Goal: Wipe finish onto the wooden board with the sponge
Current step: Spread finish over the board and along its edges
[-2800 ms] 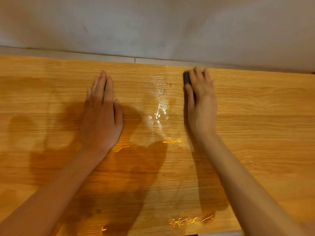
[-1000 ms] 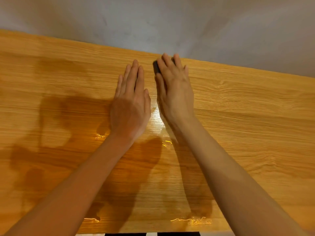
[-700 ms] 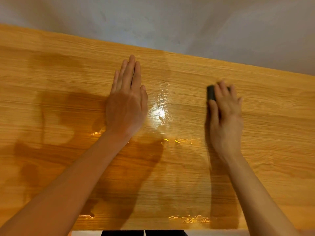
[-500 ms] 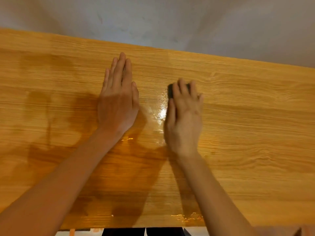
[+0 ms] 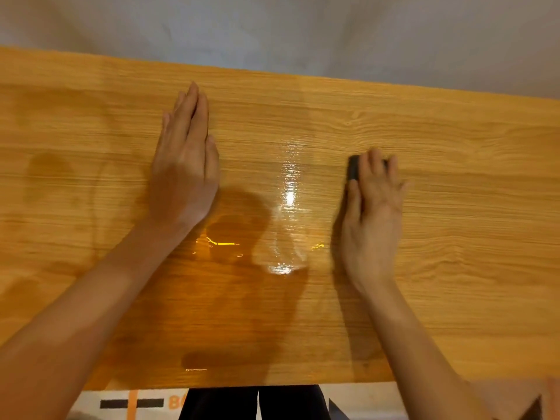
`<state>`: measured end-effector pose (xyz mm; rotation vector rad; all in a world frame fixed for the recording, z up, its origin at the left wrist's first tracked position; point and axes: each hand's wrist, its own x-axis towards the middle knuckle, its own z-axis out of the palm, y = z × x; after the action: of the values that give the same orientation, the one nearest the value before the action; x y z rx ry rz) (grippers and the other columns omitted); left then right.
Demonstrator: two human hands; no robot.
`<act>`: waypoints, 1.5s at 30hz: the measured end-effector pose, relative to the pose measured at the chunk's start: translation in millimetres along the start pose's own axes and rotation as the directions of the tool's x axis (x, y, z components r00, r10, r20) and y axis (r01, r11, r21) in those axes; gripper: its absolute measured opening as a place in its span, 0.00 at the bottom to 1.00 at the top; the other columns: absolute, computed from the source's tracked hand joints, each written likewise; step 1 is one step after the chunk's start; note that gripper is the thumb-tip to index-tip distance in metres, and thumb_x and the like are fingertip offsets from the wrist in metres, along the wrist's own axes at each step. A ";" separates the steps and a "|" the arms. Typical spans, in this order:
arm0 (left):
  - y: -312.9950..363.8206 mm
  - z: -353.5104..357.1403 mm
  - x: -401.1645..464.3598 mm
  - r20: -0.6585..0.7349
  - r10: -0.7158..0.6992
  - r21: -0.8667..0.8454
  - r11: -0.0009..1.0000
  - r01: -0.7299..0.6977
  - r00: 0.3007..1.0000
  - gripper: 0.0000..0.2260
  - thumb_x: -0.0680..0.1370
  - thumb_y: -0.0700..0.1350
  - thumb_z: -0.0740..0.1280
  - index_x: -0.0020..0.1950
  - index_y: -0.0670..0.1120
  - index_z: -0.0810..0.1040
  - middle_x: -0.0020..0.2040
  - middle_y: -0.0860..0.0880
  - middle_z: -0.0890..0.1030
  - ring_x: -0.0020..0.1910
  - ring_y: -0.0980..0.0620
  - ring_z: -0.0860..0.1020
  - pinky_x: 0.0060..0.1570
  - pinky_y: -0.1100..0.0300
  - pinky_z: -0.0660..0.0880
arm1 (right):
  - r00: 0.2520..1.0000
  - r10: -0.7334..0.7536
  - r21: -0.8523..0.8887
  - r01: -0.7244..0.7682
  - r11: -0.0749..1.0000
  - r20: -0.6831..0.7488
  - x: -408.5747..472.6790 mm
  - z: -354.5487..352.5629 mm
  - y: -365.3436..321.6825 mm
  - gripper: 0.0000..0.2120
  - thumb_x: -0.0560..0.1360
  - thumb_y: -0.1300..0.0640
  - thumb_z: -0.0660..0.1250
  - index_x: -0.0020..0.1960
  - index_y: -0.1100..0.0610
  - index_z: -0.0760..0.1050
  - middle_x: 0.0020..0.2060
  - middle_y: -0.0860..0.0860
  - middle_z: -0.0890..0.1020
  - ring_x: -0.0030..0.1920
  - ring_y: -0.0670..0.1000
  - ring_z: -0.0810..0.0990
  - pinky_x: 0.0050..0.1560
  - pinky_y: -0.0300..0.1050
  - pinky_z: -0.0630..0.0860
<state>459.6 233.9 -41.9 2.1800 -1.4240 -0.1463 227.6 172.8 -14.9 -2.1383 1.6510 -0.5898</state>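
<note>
Wooden board (image 5: 454,268): 1, light grain, spanning the scene left to right, far edge against a grey wall (image 5: 303,31). Wet glossy patch (image 5: 288,213): 1, at centre, between the 2 hands. Left hand (image 5: 185,171): flat, palm down on the board, fingers together and straight, holding nothing. Right hand (image 5: 372,213): right of centre, pressing down over the sponge, fingers slightly spread. Sponge (image 5: 353,168): 1, dark, small, under the right fingertips, only its left end showing.
</note>
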 end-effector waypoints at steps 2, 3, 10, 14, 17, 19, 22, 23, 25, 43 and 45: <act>3.0 -8.6 -12.8 0.045 -0.018 0.000 1.000 0.018 0.999 0.23 0.85 0.40 0.53 0.80 0.36 0.60 0.81 0.41 0.60 0.81 0.44 0.56 0.80 0.56 0.46 | 0.989 -0.141 -0.025 0.142 0.989 0.041 -8.1 29.2 -36.7 0.18 0.80 0.62 0.60 0.69 0.59 0.72 0.71 0.55 0.71 0.75 0.58 0.63 0.76 0.47 0.46; 4.2 -13.5 -23.8 0.080 -0.033 0.011 0.999 0.032 0.996 0.23 0.85 0.40 0.53 0.80 0.37 0.60 0.81 0.41 0.59 0.81 0.44 0.55 0.80 0.55 0.45 | 0.973 -0.218 -0.047 0.222 0.974 0.075 -13.0 43.6 -54.4 0.18 0.78 0.63 0.61 0.68 0.59 0.73 0.70 0.56 0.73 0.73 0.59 0.66 0.75 0.49 0.48; 10.4 -26.6 -90.9 0.139 -0.100 0.097 0.991 0.087 0.985 0.25 0.85 0.45 0.49 0.81 0.37 0.55 0.83 0.42 0.54 0.82 0.48 0.50 0.79 0.62 0.38 | 0.902 -0.357 0.031 0.361 0.932 0.244 -22.1 17.1 -25.0 0.20 0.82 0.60 0.61 0.73 0.56 0.67 0.74 0.51 0.68 0.77 0.52 0.58 0.78 0.50 0.44; 8.5 -23.8 -88.2 0.130 -0.109 0.126 0.988 0.093 0.985 0.26 0.85 0.45 0.48 0.81 0.37 0.55 0.83 0.42 0.54 0.81 0.53 0.47 0.79 0.63 0.38 | 0.990 -0.105 -0.050 0.110 0.993 0.098 -15.2 -25.3 31.1 0.20 0.83 0.58 0.56 0.74 0.58 0.67 0.74 0.52 0.66 0.77 0.53 0.57 0.78 0.54 0.45; 8.2 -23.3 -87.9 0.113 -0.109 0.118 0.988 0.095 0.988 0.25 0.85 0.45 0.49 0.81 0.37 0.55 0.83 0.42 0.55 0.82 0.52 0.48 0.79 0.61 0.40 | 0.999 0.028 -0.036 -0.029 0.999 -0.024 -24.0 -17.8 22.6 0.19 0.83 0.60 0.56 0.73 0.60 0.68 0.74 0.54 0.67 0.77 0.55 0.57 0.78 0.55 0.45; 9.0 -21.8 -89.4 0.106 -0.110 0.111 0.989 0.099 0.988 0.25 0.85 0.44 0.49 0.81 0.37 0.55 0.83 0.42 0.55 0.82 0.50 0.49 0.80 0.60 0.41 | 0.999 -0.017 -0.047 0.016 0.999 -0.031 -28.0 3.2 -9.1 0.19 0.81 0.63 0.58 0.71 0.61 0.70 0.72 0.55 0.69 0.76 0.57 0.60 0.77 0.53 0.47; 10.1 -20.2 -91.2 0.096 -0.107 0.147 0.985 0.092 0.990 0.25 0.85 0.45 0.48 0.81 0.36 0.56 0.82 0.42 0.55 0.82 0.48 0.51 0.80 0.58 0.43 | 0.947 -0.265 -0.075 0.282 0.956 0.181 -47.7 43.4 -69.0 0.20 0.79 0.61 0.59 0.71 0.58 0.69 0.72 0.55 0.70 0.75 0.59 0.62 0.75 0.55 0.52; 10.0 -20.0 -92.3 0.101 -0.110 0.180 0.979 0.091 0.989 0.25 0.85 0.46 0.47 0.81 0.36 0.56 0.82 0.42 0.55 0.82 0.47 0.52 0.80 0.57 0.43 | 0.931 -0.306 -0.026 0.317 0.948 0.200 -56.0 52.9 -82.6 0.19 0.80 0.59 0.59 0.71 0.58 0.69 0.72 0.54 0.70 0.75 0.58 0.62 0.76 0.55 0.53; 9.5 -19.7 -92.9 0.098 -0.107 0.208 0.974 0.085 0.989 0.26 0.85 0.47 0.47 0.81 0.36 0.56 0.82 0.42 0.55 0.82 0.47 0.52 0.80 0.57 0.44 | 0.899 -0.393 0.042 0.393 0.919 0.196 -62.0 56.1 -86.8 0.18 0.80 0.59 0.60 0.69 0.58 0.72 0.71 0.53 0.71 0.75 0.55 0.63 0.77 0.54 0.54; 6.9 -18.8 -97.6 0.014 -0.054 0.109 0.993 0.052 0.998 0.23 0.86 0.45 0.52 0.80 0.36 0.59 0.81 0.41 0.59 0.82 0.47 0.54 0.81 0.52 0.50 | 0.898 -0.389 0.003 0.397 0.918 0.207 -90.8 40.5 -79.5 0.24 0.75 0.65 0.55 0.71 0.61 0.69 0.70 0.57 0.71 0.73 0.57 0.65 0.75 0.53 0.60; 5.9 -18.2 -97.7 0.002 -0.037 0.124 0.992 0.036 0.999 0.23 0.86 0.44 0.53 0.80 0.36 0.60 0.81 0.41 0.60 0.81 0.47 0.55 0.80 0.50 0.53 | 0.845 -0.473 0.026 0.482 0.876 0.250 -83.4 37.1 -63.7 0.23 0.76 0.66 0.56 0.71 0.61 0.69 0.71 0.56 0.71 0.74 0.56 0.65 0.76 0.51 0.57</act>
<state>418.4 324.6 -42.0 2.3080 -1.4305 -0.0783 280.6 270.5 -20.6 -2.5477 0.9989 -0.3979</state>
